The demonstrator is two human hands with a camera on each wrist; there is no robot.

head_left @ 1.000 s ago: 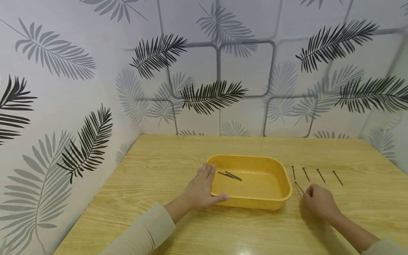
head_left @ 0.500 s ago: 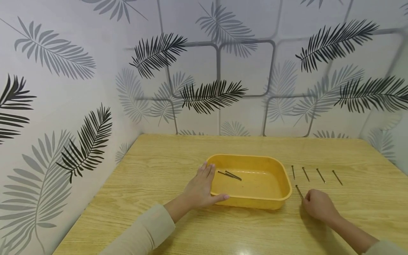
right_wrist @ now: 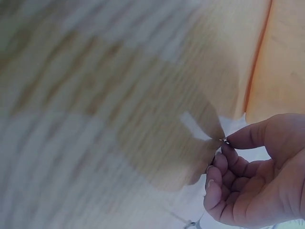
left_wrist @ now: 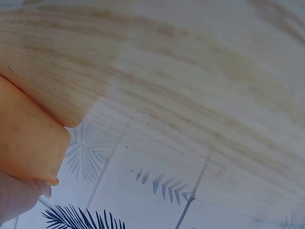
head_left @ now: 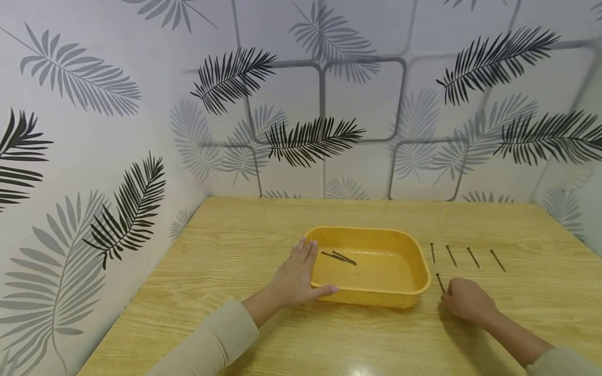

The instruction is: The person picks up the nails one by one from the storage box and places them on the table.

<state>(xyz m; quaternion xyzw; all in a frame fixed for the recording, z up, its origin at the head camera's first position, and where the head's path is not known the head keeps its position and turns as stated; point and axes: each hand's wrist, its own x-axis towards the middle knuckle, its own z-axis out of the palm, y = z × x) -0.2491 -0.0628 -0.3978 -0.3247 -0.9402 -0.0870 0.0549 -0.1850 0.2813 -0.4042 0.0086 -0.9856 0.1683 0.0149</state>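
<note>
A yellow plastic tray (head_left: 371, 297) stands on the wooden table, with several dark nails (head_left: 339, 257) lying inside near its left end. My left hand (head_left: 295, 277) rests against that end, its fairly straight fingers over the rim and its thumb along the near edge. To the right of the tray, my right hand (head_left: 470, 302) pinches one nail (head_left: 440, 283) by its near end, head pointing away from me. The right wrist view shows thumb and forefinger pressed together on the tip, the other fingers curled. In the left wrist view only part of the left hand (left_wrist: 21, 198) shows, at the tray wall.
A row of several separate nails (head_left: 474, 258) lies on the table (head_left: 254, 224) beyond my right hand, right of the tray. Behind the table's far edge rises a wall (head_left: 291, 94) with a leaf pattern; another patterned wall (head_left: 155, 68) borders it on the left.
The pinched nail has been drawn slightly toward me and turned to stand more in line with the row. My right hand has shifted a little; the left hand and tray stay put.
</note>
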